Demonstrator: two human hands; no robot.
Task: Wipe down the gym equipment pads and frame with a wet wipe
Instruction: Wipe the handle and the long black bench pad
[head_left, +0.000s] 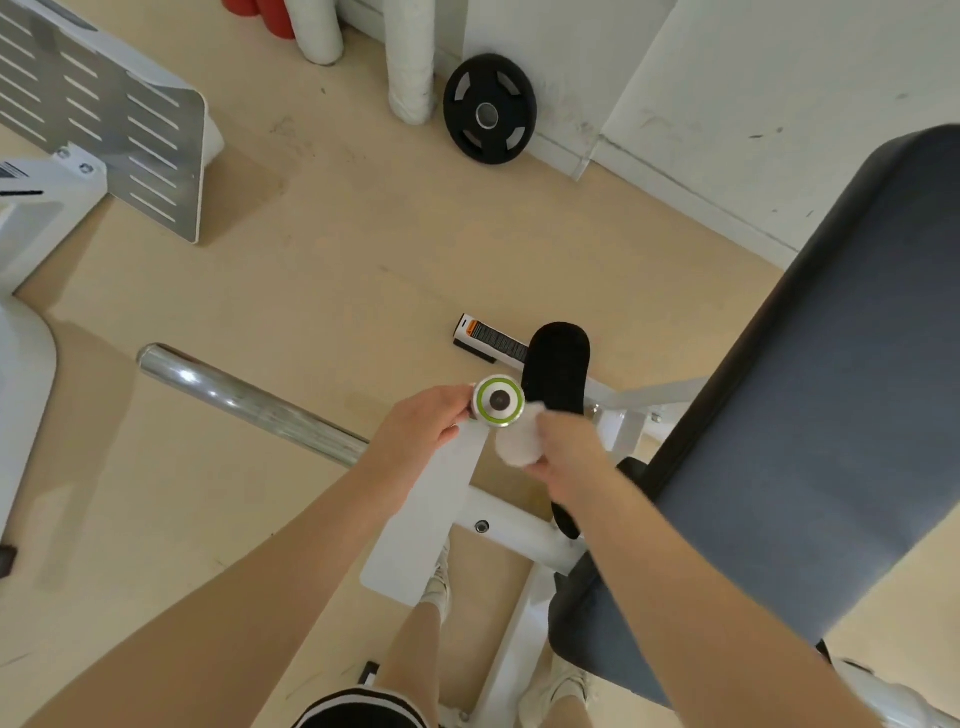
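A white-framed gym machine fills the lower middle of the head view. Its flat white arm ends in a round silver knob with a green ring. My left hand grips the arm just left of the knob. A crumpled white wet wipe is bunched in my right hand, pressed against the frame right below the knob. A black oval pad sits just beyond the knob. The large grey-blue seat pad stretches along the right.
A chrome bar juts left from the arm. A black weight plate leans on the far wall beside white padded posts. A slotted metal footplate stands at top left. My legs and white shoes are under the frame.
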